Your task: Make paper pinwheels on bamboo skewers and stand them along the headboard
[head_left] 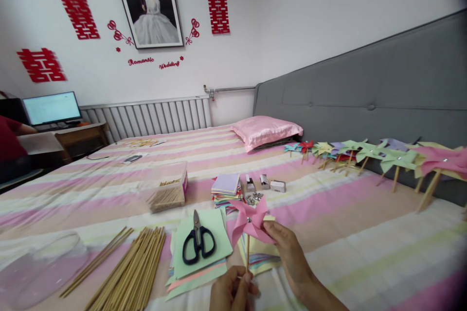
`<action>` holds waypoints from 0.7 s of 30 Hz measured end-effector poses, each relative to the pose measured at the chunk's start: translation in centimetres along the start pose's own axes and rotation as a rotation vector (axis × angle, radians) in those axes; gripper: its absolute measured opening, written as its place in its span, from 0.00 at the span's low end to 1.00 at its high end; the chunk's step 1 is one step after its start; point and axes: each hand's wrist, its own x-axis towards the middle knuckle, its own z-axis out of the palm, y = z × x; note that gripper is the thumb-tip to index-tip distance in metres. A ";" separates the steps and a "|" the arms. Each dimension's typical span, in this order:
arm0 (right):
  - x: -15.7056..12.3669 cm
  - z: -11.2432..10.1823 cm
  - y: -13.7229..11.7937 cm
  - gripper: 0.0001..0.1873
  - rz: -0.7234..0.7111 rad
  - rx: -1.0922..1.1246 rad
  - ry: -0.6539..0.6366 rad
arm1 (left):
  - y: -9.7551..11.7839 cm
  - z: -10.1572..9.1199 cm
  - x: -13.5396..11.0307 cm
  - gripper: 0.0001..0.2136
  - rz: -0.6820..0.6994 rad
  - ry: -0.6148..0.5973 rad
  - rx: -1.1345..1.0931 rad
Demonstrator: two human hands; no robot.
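Observation:
A pink paper pinwheel (249, 220) on a thin wooden stick (247, 252) stands upright in front of me. My left hand (230, 291) is closed round the bottom of the stick. My right hand (288, 251) pinches the lower right blade of the pinwheel between thumb and fingers. Black-handled scissors (198, 240) lie on a green paper sheet (215, 226) just left of the pinwheel.
A bundle of wooden sticks (134, 267) lies at the left, a stack of coloured paper (226, 187) and small boxes (277, 185) behind. Several finished pinwheels (368, 153) lean against the grey headboard (365, 97). A pink pillow (266, 131) lies further back. A person's sleeve (9, 138) shows at far left by a monitor (51, 107).

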 end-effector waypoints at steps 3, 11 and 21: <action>-0.1 -0.2 0.2 0.15 -0.001 -0.036 0.028 | 0.1 0.0 0.0 0.21 0.007 0.035 -0.014; -0.5 -0.2 0.7 0.17 -0.028 -0.141 -0.090 | 1.0 -0.8 -0.1 0.21 0.068 0.258 -0.029; -1.8 1.1 1.9 0.15 -0.069 -0.413 -0.254 | 0.9 0.0 -0.2 0.20 0.104 0.093 -0.181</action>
